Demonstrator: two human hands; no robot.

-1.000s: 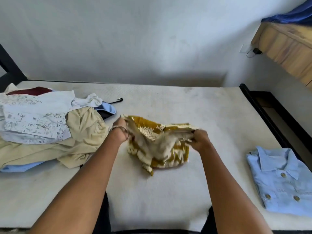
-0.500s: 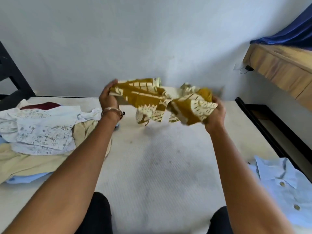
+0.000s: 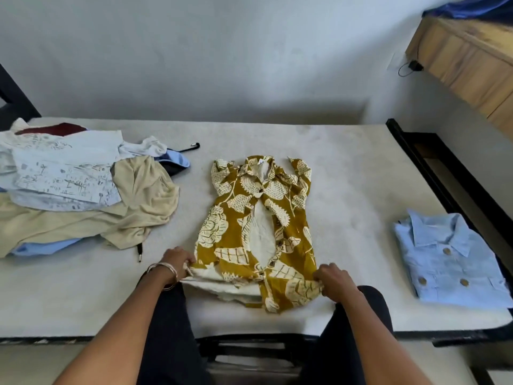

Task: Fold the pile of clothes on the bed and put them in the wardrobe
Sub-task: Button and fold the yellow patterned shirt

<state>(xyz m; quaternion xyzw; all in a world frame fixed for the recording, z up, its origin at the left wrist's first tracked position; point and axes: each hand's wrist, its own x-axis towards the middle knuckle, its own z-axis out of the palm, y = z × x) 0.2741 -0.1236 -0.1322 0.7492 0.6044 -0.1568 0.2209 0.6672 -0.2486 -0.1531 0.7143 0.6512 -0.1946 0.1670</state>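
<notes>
The left hand (image 3: 177, 259) pinches the lower left corner of the mustard patterned shirt (image 3: 258, 226), fingers curled on the hem; a metal bangle (image 3: 163, 270) sits at its wrist. The right hand (image 3: 334, 280) has its grip curled on the lower right corner of the same hem. Between the two hands the hem is bunched and slightly lifted near the lower middle of the frame, with pale lining showing under it.

The shirt lies spread front-up on the bed (image 3: 347, 176), in the centre of the frame, collar toward the wall, its front placket gaping open over the cream inside. The short sleeves are crumpled at either side of the collar.

At the left of the frame lies the unfolded pile of clothes (image 3: 83, 195): a beige garment, a pale printed one on top, light blue pieces beneath and a dark red one at the far edge. At the right of the frame, well apart from the patterned shirt, a folded light blue shirt (image 3: 449, 259) with round buttons rests near the bed's edge.

In the upper right corner a wooden cabinet (image 3: 466, 59) stands out from the wall.
</notes>
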